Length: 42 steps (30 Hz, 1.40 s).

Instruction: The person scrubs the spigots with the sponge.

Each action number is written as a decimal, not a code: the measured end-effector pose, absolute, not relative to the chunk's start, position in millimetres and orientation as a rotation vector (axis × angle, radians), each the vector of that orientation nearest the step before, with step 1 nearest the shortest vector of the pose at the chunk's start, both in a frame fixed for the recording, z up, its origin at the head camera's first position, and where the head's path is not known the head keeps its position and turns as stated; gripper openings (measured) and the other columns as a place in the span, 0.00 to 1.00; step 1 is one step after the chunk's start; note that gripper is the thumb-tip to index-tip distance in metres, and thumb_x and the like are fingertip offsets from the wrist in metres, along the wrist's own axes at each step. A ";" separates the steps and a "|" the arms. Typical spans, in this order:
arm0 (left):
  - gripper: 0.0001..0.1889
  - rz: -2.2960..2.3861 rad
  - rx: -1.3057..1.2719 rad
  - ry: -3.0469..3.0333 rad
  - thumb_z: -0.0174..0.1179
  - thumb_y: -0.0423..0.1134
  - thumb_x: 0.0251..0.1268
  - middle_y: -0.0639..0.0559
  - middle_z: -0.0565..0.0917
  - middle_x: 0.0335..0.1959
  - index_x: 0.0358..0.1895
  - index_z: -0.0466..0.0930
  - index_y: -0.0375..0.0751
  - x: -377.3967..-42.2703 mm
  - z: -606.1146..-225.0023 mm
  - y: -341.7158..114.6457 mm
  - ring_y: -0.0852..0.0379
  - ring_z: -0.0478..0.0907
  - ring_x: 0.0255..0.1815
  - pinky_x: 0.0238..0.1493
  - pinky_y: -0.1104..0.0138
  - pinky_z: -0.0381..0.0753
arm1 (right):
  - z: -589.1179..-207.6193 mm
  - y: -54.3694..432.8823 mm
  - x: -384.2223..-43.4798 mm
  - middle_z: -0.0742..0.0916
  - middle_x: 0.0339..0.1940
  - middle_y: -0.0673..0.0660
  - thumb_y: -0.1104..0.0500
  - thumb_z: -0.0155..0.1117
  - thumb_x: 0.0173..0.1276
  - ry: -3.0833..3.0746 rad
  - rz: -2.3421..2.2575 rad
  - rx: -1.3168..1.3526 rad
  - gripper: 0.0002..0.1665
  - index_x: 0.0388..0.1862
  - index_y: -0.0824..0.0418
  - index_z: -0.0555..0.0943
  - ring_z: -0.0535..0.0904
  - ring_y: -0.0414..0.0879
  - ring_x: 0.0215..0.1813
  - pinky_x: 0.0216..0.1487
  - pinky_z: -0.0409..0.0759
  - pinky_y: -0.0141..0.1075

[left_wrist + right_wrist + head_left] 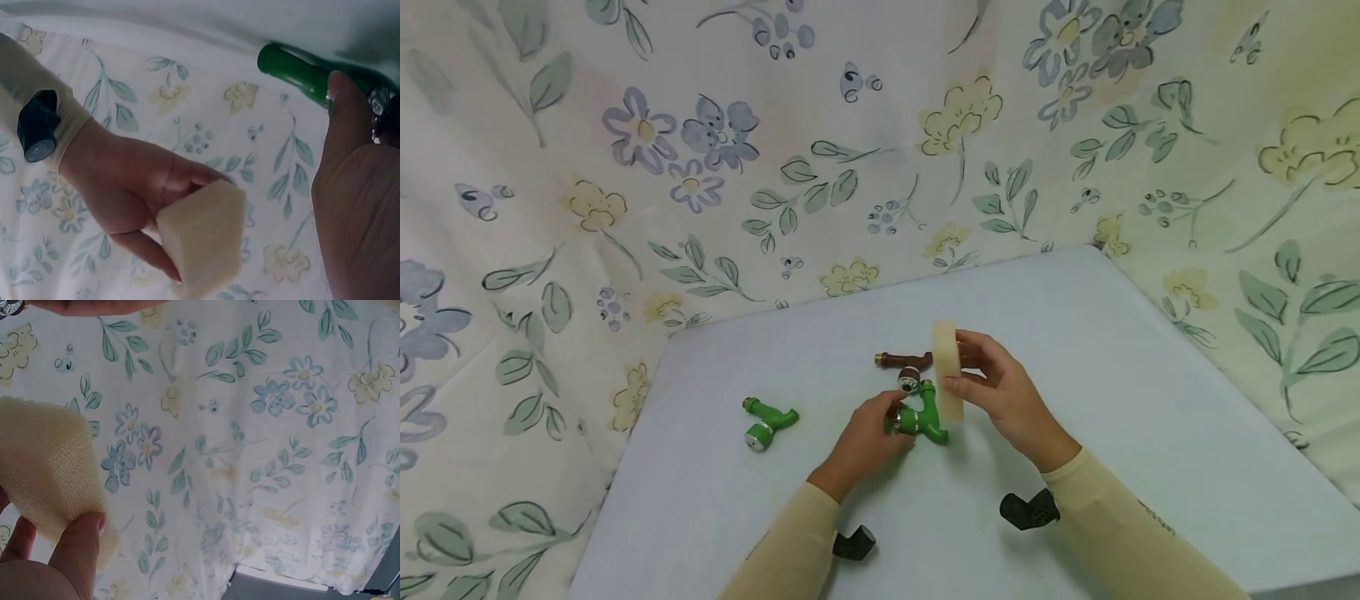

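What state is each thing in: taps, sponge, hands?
Right hand, holding the sponge
Sponge, upright, in the right hand
Left hand, gripping the held green tap
Held green tap, in the left hand
Loose green tap, lying on the table, untouched
Brown tap, lying on the table

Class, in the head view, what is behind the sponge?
The brown tap shows up to the left edge of the sponge, with white table beyond. Anything the sponge covers, perhaps more tap, cannot be seen.
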State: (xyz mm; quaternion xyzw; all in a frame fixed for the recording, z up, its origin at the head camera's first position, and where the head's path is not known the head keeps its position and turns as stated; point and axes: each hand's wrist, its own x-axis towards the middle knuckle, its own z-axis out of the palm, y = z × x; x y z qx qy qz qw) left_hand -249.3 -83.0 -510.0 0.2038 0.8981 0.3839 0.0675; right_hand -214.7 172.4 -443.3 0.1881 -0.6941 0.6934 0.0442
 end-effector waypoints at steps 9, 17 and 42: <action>0.23 1.272 0.584 2.667 0.78 0.35 0.69 0.54 0.84 0.58 0.64 0.82 0.47 -255.4 -512.0 -85.7 0.55 0.81 0.57 0.61 0.53 0.83 | -444.8 172.7 -215.8 0.80 0.67 0.60 0.64 0.73 0.78 -2.134 2.114 0.558 0.36 0.81 0.56 0.72 0.75 0.59 0.68 0.64 0.83 0.38; 0.26 1.805 0.497 2.380 0.76 0.33 0.71 0.49 0.84 0.62 0.70 0.81 0.45 -253.3 -480.6 -103.3 0.49 0.83 0.59 0.56 0.59 0.87 | -447.6 164.4 -216.5 0.81 0.67 0.61 0.63 0.75 0.77 -2.135 2.157 0.577 0.37 0.80 0.57 0.73 0.75 0.59 0.68 0.67 0.82 0.43; 0.23 2.310 0.740 2.234 0.72 0.25 0.71 0.35 0.85 0.60 0.67 0.86 0.35 -221.8 -422.6 -118.7 0.44 0.85 0.54 0.55 0.59 0.89 | -450.4 115.3 -209.0 0.83 0.61 0.57 0.60 0.76 0.76 -2.223 2.078 0.794 0.36 0.79 0.55 0.74 0.78 0.55 0.64 0.66 0.80 0.58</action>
